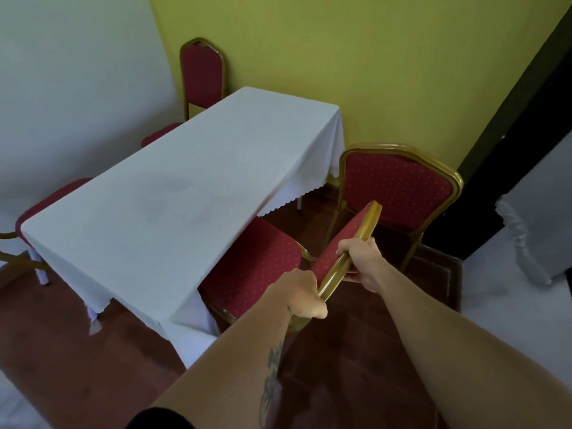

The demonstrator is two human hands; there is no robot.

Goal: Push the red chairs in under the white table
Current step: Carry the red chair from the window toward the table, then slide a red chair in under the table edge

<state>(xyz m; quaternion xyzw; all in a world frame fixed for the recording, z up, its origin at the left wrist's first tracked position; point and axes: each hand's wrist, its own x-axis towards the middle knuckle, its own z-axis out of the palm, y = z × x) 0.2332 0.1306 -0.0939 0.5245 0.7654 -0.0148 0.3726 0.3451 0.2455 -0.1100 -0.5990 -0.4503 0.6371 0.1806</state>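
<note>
A white-clothed table (173,193) fills the middle of the head view. On its right side stands a red chair (253,261) with a gold frame, its seat partly under the cloth. My left hand (301,294) grips the near end of that chair's back rail, and my right hand (360,258) grips the same rail farther along. A second red chair (396,187) stands beyond, by the table's far right corner, clear of the table. Another red chair (202,72) stands at the far left side with its seat part-way under. A further red chair's seat (46,202) shows at the near left.
A yellow-green wall (371,63) runs behind the table and a white wall (77,82) lies to the left. A dark door frame (507,150) and a grey appliance (538,218) stand at the right. The floor (356,351) is reddish-brown.
</note>
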